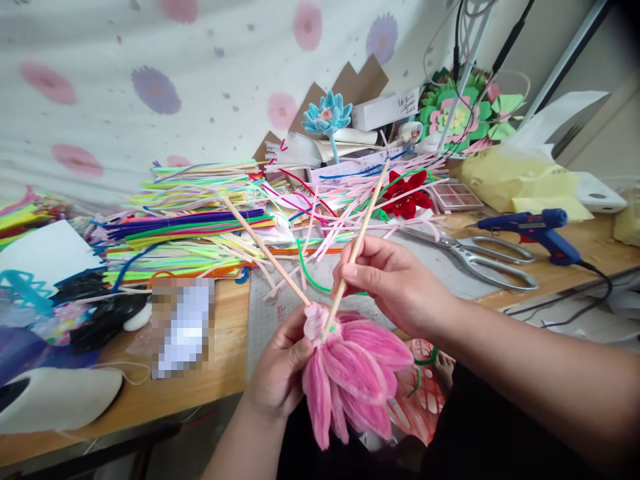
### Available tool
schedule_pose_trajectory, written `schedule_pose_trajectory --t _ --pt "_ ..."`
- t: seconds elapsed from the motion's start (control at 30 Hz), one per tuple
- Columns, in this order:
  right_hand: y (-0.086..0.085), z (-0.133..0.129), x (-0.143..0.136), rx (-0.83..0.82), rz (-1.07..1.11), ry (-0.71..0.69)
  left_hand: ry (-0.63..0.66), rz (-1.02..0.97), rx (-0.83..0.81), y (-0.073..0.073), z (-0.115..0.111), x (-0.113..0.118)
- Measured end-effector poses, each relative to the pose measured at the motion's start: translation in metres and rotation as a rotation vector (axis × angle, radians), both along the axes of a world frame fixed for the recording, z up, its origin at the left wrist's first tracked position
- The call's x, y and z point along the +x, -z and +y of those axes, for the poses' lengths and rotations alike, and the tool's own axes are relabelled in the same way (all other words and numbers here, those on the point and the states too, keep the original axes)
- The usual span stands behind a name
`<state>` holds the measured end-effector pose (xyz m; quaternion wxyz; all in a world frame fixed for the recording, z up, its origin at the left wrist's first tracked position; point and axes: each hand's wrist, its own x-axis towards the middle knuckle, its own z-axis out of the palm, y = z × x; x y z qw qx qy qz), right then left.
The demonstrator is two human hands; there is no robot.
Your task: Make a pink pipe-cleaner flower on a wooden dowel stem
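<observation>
A pink pipe-cleaner flower (357, 370) hangs with its petals downward in front of me. My left hand (280, 370) grips it at the pale pink base, where a thin wooden stick (267, 253) juts up to the left. Between the thumb and fingers of my right hand (377, 280) is a second wooden stick (367, 217). Its lower end touches the flower's base, close to a small green spot. Whether that end goes into the base or only rests against it, I cannot tell.
Bundles of coloured pipe cleaners (190, 227) cover the table's back. On the right lie scissors (480, 257) and a blue glue gun (535, 230) with its cord. A red flower (407, 193) and a blue flower (327, 117) are behind my hands. A grey cutting mat (265, 327) lies below.
</observation>
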<state>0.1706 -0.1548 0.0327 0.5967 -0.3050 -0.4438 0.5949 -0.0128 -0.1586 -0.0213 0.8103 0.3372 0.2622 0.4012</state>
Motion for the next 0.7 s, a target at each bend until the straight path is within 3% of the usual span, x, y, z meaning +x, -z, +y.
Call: schedule_pose_trajectory --t 0.27,0.53,0.63,0.7 --pt "0.004 -0.004 0.011 0.011 -0.047 0.04 0.016 -0.012 0.068 -0.003 -0.002 0.008" --pt "0.003 -0.007 0.008 0.042 0.002 0.073 -0.047 0.002 -0.006 -0.005 -0.006 0.011" --pt "0.004 0.006 0.031 -0.009 -0.051 0.192 -0.032 0.0 0.027 -0.004 -0.006 0.008" --pt "0.004 0.018 0.056 -0.055 -0.269 0.291 -0.042 0.021 0.033 -0.003 -0.005 0.0"
